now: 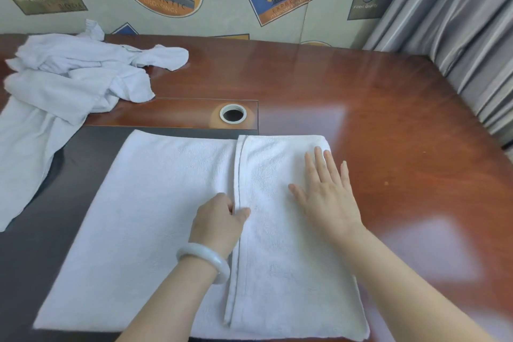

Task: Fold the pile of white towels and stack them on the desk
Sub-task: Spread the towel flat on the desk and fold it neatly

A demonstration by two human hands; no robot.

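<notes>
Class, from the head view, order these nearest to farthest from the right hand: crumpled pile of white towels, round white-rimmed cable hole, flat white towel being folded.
1. Flat white towel: directly under the right hand, touching it.
2. Round white-rimmed cable hole: ahead and to the left.
3. Crumpled pile of white towels: far left, at the back.

hands [327, 197]: bare | left wrist: smooth milky-white bangle [213, 258] | forearms [416, 286]: unsleeved

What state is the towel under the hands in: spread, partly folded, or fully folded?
Partly folded: the towel has its right side doubled over, hem ending mid-towel.
</notes>
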